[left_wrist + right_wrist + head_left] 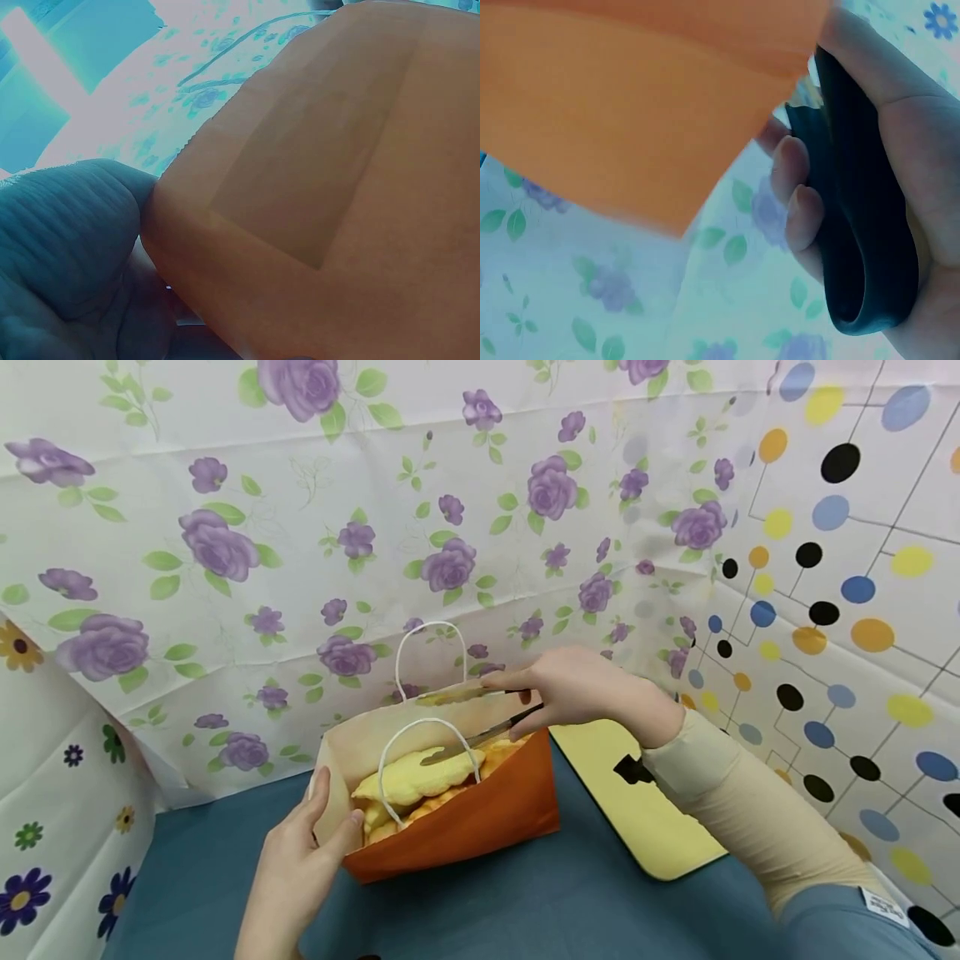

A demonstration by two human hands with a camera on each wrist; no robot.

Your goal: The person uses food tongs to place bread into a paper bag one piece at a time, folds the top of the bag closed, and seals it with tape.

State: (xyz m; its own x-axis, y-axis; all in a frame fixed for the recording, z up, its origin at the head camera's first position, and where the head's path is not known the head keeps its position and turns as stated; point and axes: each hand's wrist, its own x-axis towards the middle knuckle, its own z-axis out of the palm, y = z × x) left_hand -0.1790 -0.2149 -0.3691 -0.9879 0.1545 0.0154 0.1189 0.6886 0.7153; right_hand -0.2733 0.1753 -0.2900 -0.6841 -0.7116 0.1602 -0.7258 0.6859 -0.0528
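Observation:
An orange paper bag (465, 827) with white cord handles (431, 721) lies tilted on the blue surface, its mouth facing me. Inside are a pale yellow, bumpy, bread-like piece (408, 777) and several orange-brown ones (442, 802). My left hand (300, 852) pinches the bag's left rim between thumb and fingers. With my right hand (577, 685) I grip black-handled tongs (870, 202) over the right end of the mouth. The tongs' arms are spread; the lower tip reaches the pale piece, while the upper one lies near the back rim. Whether they touch anything is unclear.
A yellow flat board (637, 802) with a dark edge and a black mark lies right of the bag, partly under my right forearm. Behind stands a flowered cloth wall (450, 510); a dotted one (847, 610) closes the right side. The blue surface (202, 877) spreads around the bag.

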